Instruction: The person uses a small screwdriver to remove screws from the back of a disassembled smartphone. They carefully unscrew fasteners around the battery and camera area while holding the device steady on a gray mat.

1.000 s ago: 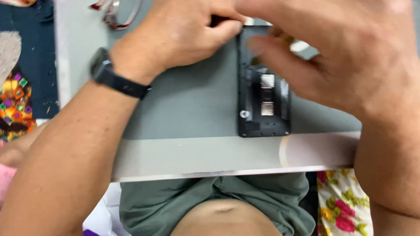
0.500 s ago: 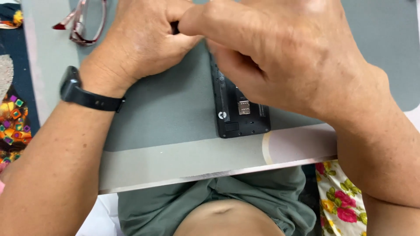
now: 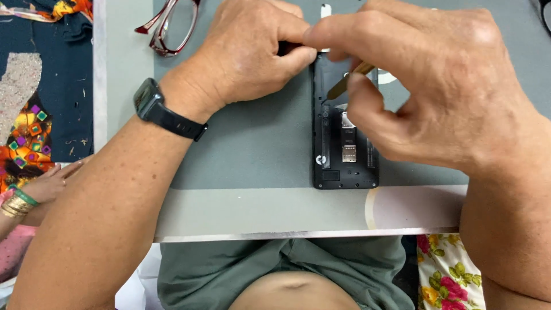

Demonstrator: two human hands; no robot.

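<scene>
phone: black opened phone, back cover off, lies flat on the grey surface, near its 6 o'clock edge.
left hand: left hand pinches the phone's top corner at 11 o'clock.
right hand: right hand grips a thin brass-coloured tool, probably a pry pick, over the phone.
glasses: red glasses at 10 o'clock.

Bright, even overhead light, no hard glare. Soft short shadows under both hands on the grey surface. Focus decent at centre; phone internals readable. Slight softness on right knuckles and frame edges. Mild wide-angle stretch on forearms at lower corners.
</scene>
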